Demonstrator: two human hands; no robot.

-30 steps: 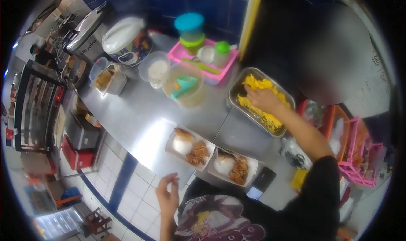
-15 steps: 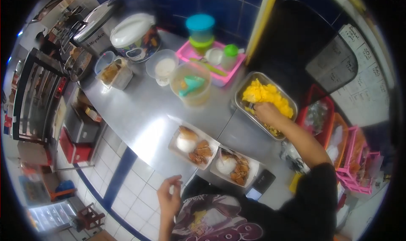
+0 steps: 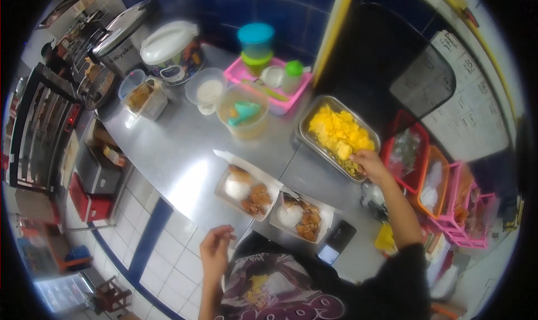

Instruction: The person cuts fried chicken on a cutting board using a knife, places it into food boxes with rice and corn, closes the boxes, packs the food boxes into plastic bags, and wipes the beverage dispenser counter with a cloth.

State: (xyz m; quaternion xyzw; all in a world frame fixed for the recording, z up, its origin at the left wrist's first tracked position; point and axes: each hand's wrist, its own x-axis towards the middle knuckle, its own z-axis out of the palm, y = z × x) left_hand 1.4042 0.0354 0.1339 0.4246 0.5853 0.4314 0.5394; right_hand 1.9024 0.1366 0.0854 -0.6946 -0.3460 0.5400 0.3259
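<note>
My right hand (image 3: 369, 166) is closed at the near right end of a steel tray (image 3: 303, 130), its fingers pinching what looks like a spoon, mostly hidden, with a lump of egg at its tip. Yellow scrambled egg (image 3: 336, 126) fills most of that tray; darker bits show along its near side. My left hand (image 3: 217, 244) hovers by the table's front edge, fingers loosely bent and apart, holding nothing. Close by is an open paper box (image 3: 224, 202) with white rice (image 3: 237, 186) and brown meat pieces (image 3: 260, 199). A second box (image 3: 328, 213) beside it holds similar food.
A phone (image 3: 336, 242) lies right of the boxes. Behind stand a clear tub with a teal item (image 3: 244, 112), a pink tray (image 3: 291, 99) of containers and a white-lidded pot (image 3: 168, 45). Red (image 3: 423, 132) and orange baskets (image 3: 440, 177) line the right.
My right hand has moved from the tray's middle toward its near right end, leaving more egg visible. The whole view has shifted slightly. My left hand stays near the table edge.
</note>
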